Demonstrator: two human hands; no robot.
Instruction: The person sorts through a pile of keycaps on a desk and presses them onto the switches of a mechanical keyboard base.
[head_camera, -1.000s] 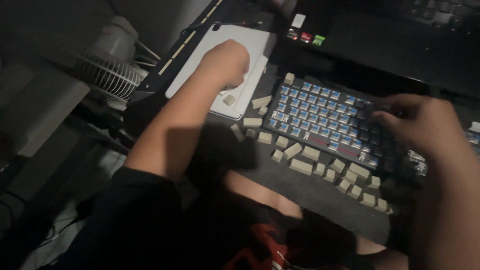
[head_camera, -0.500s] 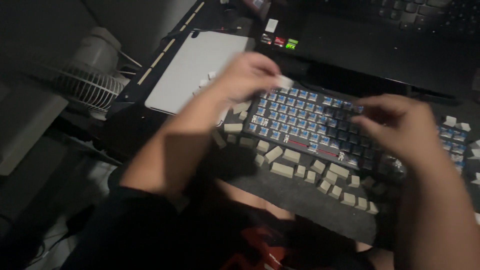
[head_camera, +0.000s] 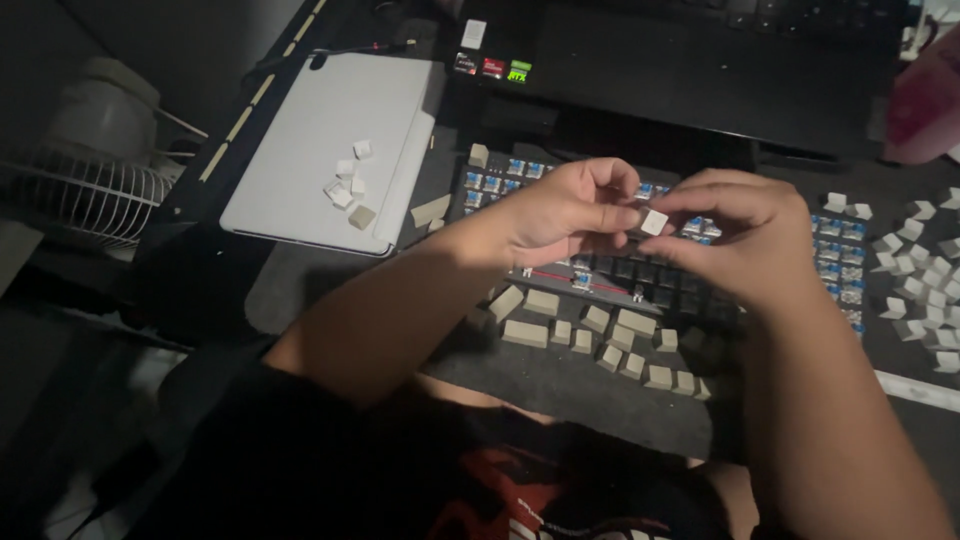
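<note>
Both of my hands meet above a dark mechanical keyboard (head_camera: 500, 180) whose blue switches are bare. A small white keycap (head_camera: 653, 221) sits between the fingertips of my left hand (head_camera: 560, 212) and my right hand (head_camera: 740, 235); both pinch it. The hands hide the keyboard's middle. Beige keycaps (head_camera: 585, 330) lie loose in a row on the dark mat in front of the keyboard.
A grey closed tablet case (head_camera: 300, 190) at the left carries a few small keycaps (head_camera: 348, 185). Several white keycaps (head_camera: 925, 270) are scattered at the right. A white fan (head_camera: 80, 170) stands at far left. A dark laptop (head_camera: 700, 60) sits behind the keyboard.
My left hand came from the grey case at the left, carrying a white keycap over the keyboard. It now meets my right hand at the centre. The view shifted right.
</note>
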